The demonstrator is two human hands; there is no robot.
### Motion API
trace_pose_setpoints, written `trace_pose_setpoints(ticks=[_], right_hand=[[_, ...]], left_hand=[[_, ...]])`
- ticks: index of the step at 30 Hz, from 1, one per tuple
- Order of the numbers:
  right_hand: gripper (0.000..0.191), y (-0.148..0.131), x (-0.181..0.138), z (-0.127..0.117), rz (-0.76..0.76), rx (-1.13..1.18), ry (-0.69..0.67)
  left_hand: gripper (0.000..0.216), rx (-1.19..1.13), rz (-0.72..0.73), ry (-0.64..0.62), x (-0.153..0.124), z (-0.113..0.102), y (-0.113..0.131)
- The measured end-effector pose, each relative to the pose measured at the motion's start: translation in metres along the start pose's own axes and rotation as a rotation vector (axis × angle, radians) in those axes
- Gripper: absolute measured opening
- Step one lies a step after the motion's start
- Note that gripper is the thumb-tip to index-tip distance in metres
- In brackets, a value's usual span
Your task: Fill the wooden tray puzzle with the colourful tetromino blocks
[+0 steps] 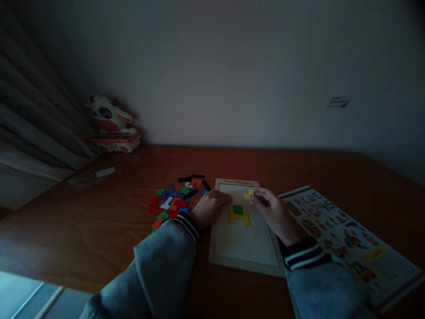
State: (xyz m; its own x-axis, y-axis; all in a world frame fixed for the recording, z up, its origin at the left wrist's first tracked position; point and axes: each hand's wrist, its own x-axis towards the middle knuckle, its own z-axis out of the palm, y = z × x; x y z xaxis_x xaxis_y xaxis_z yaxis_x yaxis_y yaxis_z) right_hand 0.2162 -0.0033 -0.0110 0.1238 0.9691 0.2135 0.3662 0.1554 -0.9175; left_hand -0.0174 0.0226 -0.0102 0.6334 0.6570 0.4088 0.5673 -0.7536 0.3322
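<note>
A shallow wooden tray lies before me, its rim pale. On its white base a green square piece rests against yellow puzzle pieces that form a shape with two legs. Between the fingertips of my right hand is a yellow cross-shaped puzzle piece, over the upper right of the tray. My left hand reaches across the tray's left rim. Its fingers are closed together at a small yellow puzzle piece, mostly covered by the fingertips.
Left of the tray lies a pile of loose coloured pieces, partly behind my left wrist. A printed pattern sheet is at the right. A cow-shaped toy stands at the table's back left, near a curtain. The wall borders the table.
</note>
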Motion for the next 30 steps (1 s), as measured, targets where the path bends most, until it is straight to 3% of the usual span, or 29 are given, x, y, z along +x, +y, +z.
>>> trace_pose_setpoints(ticks=[4,10,16,24,30], right_hand=[[0.037,-0.005,-0.001,-0.004,-0.046,-0.075,-0.039],[0.032,0.000,-0.001,-0.004,-0.071,-0.128,-0.011],[0.028,0.004,-0.001,-0.007,-0.096,-0.263,-0.098],[0.022,0.002,0.001,-0.006,-0.339,-0.408,-0.169],[0.025,0.008,0.003,-0.004,-0.282,-0.378,-0.149]], left_hand=[[0.031,-0.026,0.026,0.031,-0.001,-0.001,0.003],[0.033,-0.061,0.104,-0.017,-0.003,-0.002,0.006],[0.038,-0.038,0.194,-0.081,-0.006,-0.005,0.007],[0.036,0.020,0.235,-0.111,-0.008,-0.006,0.009],[0.035,0.044,0.227,-0.110,-0.008,-0.005,0.010]])
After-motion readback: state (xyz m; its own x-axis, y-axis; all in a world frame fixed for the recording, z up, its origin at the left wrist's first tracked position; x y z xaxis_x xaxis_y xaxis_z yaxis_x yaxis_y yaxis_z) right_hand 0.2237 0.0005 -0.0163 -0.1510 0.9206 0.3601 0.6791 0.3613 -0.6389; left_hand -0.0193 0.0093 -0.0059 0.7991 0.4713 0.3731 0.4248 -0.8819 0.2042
